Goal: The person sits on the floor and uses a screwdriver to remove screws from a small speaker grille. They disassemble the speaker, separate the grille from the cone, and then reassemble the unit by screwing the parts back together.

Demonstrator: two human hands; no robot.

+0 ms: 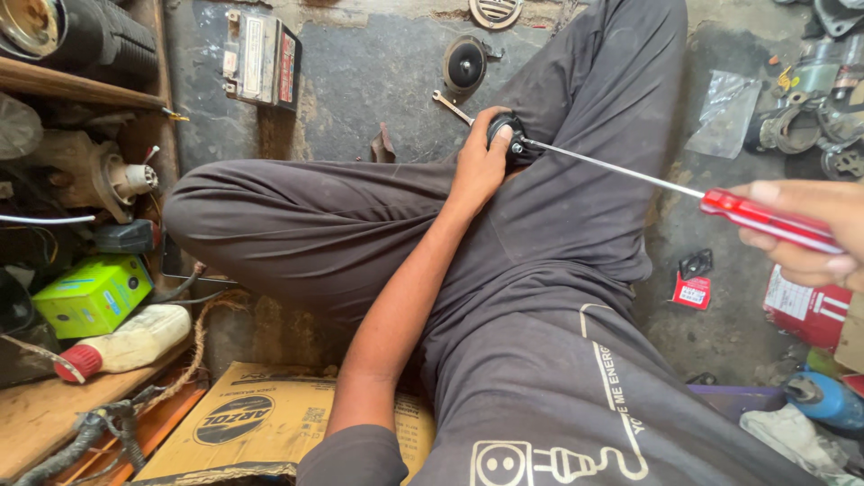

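My left hand (481, 162) grips a small round black part (506, 135) and presses it against my leg in dark grey trousers. My right hand (808, 229) holds the red handle of a long screwdriver (765, 219). Its thin steel shaft (612, 168) runs up to the left, and the tip meets the black part beside my left thumb. A spanner (450, 105) lies on the concrete floor just beyond the black part.
A round black horn-like disc (464, 65) and a small battery (262, 59) lie on the floor ahead. Left: a green box (92, 293), a white bottle with a red cap (126, 342), a cardboard box (261, 418). Metal parts (810, 108) clutter the right.
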